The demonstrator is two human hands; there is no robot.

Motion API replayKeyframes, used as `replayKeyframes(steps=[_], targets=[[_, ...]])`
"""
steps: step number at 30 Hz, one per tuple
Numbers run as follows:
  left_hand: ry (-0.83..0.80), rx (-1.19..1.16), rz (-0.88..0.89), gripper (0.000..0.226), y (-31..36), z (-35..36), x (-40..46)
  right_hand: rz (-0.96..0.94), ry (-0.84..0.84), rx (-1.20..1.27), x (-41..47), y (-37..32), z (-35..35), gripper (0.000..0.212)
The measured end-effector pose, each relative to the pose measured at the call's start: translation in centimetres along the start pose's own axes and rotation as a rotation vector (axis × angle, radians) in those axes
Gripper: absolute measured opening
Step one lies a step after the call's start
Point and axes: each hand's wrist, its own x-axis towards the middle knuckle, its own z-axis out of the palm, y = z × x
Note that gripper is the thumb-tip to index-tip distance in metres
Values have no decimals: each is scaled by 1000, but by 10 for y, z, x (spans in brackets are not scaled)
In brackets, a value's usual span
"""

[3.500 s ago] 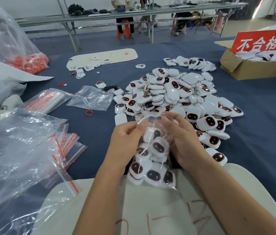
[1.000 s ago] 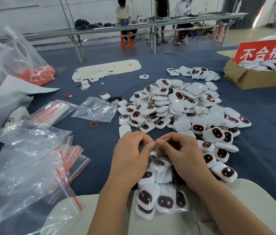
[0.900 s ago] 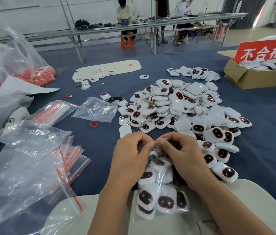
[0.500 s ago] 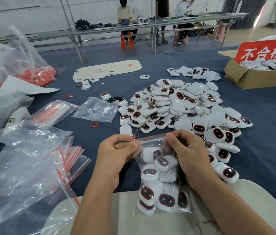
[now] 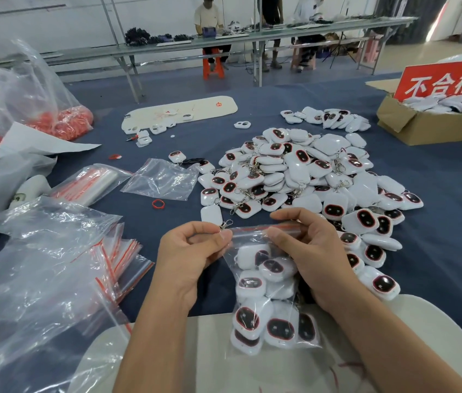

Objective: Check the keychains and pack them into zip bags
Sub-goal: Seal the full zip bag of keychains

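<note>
Keychains (image 5: 269,296), white with dark red-rimmed faces, fill a clear zip bag (image 5: 255,239) hanging between both hands over the near edge of the blue table (image 5: 436,251).

Head view: left hand (image 5: 193,251) pinches the bag's left top corner between thumb and curled fingers. Right hand (image 5: 309,248) pinches the red-striped seal further right, thumb in front, fingers behind. Whether the seal is closed along its full run cannot be told. Loose pile (image 5: 303,171) of keychains sits mid-table, touching the right hand's far side. A stack of empty bags (image 5: 122,256) lies toward the left edge.

Risk: a metal clasp (image 5: 225,224) shows right at the left corner of the seal; if it is caught in the track, the zip would not close and contents could spill. Full bag may strain the seal.

Writing: red sign (image 5: 448,80) on the cardboard box (image 5: 422,126), far right corner, reads 不合格区, last character cut off.
</note>
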Motion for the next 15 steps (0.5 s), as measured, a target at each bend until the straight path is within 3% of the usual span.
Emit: replayKeyframes(steps=[5,10,15], targets=[[-91,243,96,16,-5,3,-1,-30,3,6,-1,1,3,23],[-97,288,180,24,-3,6,0,-44,15,-26,-1,2,2,23],[-152,262,144,28,-3,7,-1,-32,-26,1,-1,1,1,23]])
